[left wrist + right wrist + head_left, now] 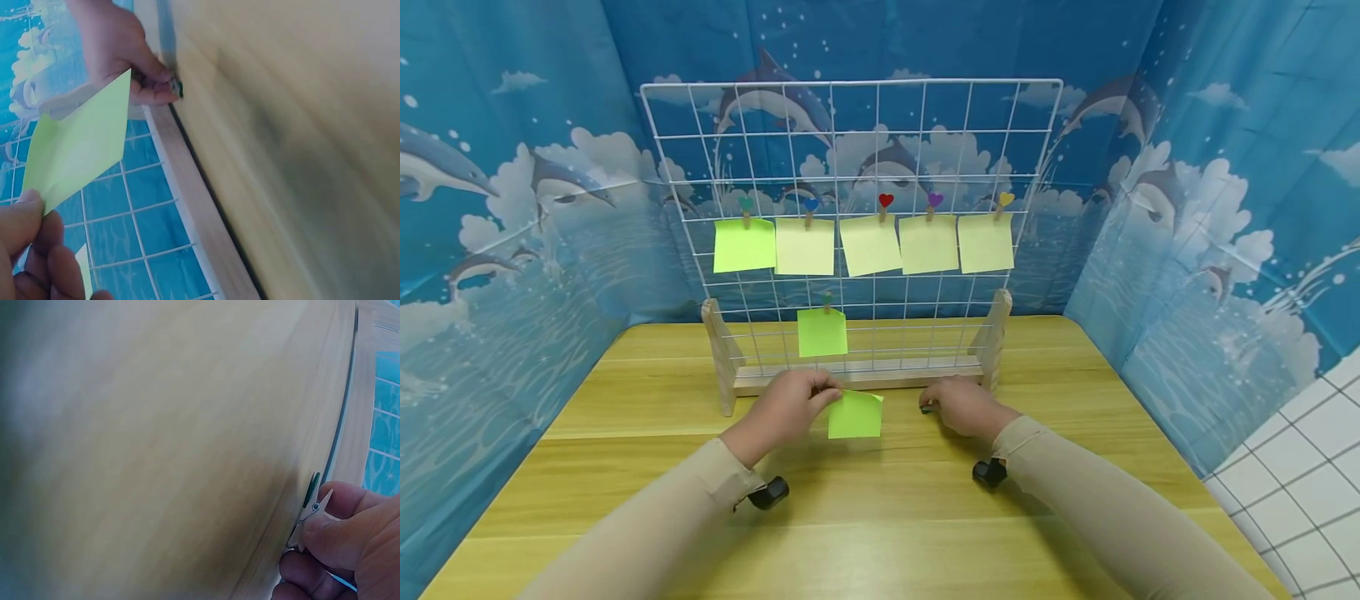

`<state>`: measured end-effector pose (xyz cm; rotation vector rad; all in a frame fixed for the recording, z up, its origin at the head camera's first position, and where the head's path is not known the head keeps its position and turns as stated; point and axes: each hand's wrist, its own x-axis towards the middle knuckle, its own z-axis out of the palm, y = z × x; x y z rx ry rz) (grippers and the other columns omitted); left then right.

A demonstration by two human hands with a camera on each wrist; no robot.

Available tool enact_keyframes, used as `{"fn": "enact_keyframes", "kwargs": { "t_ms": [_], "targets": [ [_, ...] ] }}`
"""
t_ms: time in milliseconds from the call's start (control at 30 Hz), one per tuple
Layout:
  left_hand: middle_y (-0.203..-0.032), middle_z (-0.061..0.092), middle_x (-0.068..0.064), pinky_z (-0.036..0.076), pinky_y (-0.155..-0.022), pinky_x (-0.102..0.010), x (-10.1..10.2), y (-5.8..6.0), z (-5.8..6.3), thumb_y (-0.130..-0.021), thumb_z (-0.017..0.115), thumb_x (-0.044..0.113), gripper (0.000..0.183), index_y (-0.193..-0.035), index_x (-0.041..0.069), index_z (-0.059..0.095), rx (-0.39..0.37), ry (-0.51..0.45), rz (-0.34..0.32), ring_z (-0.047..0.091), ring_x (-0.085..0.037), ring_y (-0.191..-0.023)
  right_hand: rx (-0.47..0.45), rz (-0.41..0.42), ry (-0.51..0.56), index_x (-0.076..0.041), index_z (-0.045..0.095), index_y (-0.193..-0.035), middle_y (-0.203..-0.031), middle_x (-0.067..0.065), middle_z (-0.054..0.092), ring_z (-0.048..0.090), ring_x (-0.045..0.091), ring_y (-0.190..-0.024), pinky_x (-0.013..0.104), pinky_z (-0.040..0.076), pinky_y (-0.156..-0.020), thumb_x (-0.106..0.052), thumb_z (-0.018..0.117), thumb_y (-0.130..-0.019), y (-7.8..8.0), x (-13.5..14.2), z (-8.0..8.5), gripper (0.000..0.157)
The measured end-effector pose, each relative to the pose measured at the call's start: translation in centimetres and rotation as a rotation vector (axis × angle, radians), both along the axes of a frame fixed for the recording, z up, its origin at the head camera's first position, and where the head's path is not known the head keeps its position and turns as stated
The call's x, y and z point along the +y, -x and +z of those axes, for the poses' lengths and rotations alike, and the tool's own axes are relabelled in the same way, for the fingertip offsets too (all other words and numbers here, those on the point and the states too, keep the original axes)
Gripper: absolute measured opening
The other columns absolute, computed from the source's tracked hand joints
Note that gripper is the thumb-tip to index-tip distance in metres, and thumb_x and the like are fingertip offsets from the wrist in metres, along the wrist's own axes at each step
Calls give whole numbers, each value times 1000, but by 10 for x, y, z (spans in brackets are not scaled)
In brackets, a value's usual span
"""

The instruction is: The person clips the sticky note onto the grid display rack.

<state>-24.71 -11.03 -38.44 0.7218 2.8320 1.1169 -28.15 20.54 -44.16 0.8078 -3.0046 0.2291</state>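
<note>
Between thumb and forefinger, my left hand [793, 408] pinches a green sticky note [856, 415] by its upper left corner, in front of the rack's base. My right hand [964, 405] holds a small wooden clothespin [310, 515] with a green piece on it, low over the table near the rack's right foot. Behind them stands a white wire grid rack [880, 179]. One green note [822, 333] hangs low on it from a clip. Higher up, several notes hang in a row, from a bright green note [744, 247] at left to a pale yellow note [987, 244] at right.
Heart-topped clips, such as the red heart clip [886, 202], hold the upper row. The rack stands on a wooden base [857, 377] on the wood-grain table [880, 533]. Blue dolphin-print curtains [512, 225] close in the back and sides.
</note>
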Motion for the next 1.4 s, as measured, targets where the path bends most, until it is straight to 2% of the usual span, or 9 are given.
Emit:
{"fn": "enact_keyframes", "kwargs": {
  "t_ms": [267, 500, 833, 1033, 1233, 1400],
  "targets": [
    [-99, 75, 4, 48, -68, -34, 4, 13, 9, -107, 64, 25, 16, -113, 20, 79, 33, -9, 22, 56, -16, -75, -12, -11, 0, -15, 81, -111, -112, 1, 80, 75, 26, -106, 44, 61, -95, 2, 66, -100, 0, -1, 1, 25],
    [-110, 75, 3, 52, -74, -34, 10, 24, 12, -108, 62, 28, 21, -121, 20, 76, 42, -5, 51, 60, -17, -84, 1, -4, -4, -15, 81, -110, -111, 1, 80, 75, 25, -105, 43, 61, -94, 2, 65, -100, 0, 0, 0, 26],
    [-96, 70, 2, 49, -67, -36, 17, 41, 16, -108, 63, 29, 25, -128, 18, 71, 77, -33, 78, 58, -19, -76, -13, -15, -4, -16, 81, -111, -112, 1, 80, 75, 24, -105, 43, 61, -94, 0, 65, -101, 1, 1, -1, 25],
    [-101, 72, 2, 52, -70, -35, 21, 51, 22, -107, 64, 30, 27, -131, 19, 70, 84, -21, 100, 64, -18, -84, -11, -13, 0, -16, 81, -110, -111, 1, 80, 75, 24, -105, 43, 61, -94, 0, 66, -100, 0, 0, 0, 24],
    [-107, 72, 1, 51, -66, -34, 24, 58, 27, -108, 63, 32, 30, -135, 21, 67, 64, -20, 128, 64, -20, -84, -28, -24, 4, -15, 81, -111, -113, 1, 80, 75, 24, -107, 44, 60, -96, 0, 65, -101, 1, 0, 0, 25],
    [-109, 72, 1, 51, -66, -34, 27, 62, 29, -108, 62, 34, 32, -138, 22, 65, 64, -23, 141, 65, -19, -85, -1, -3, -9, -15, 81, -110, -111, 1, 80, 75, 24, -105, 43, 61, -94, 1, 65, -100, 1, 1, -2, 25]
  ]
}}
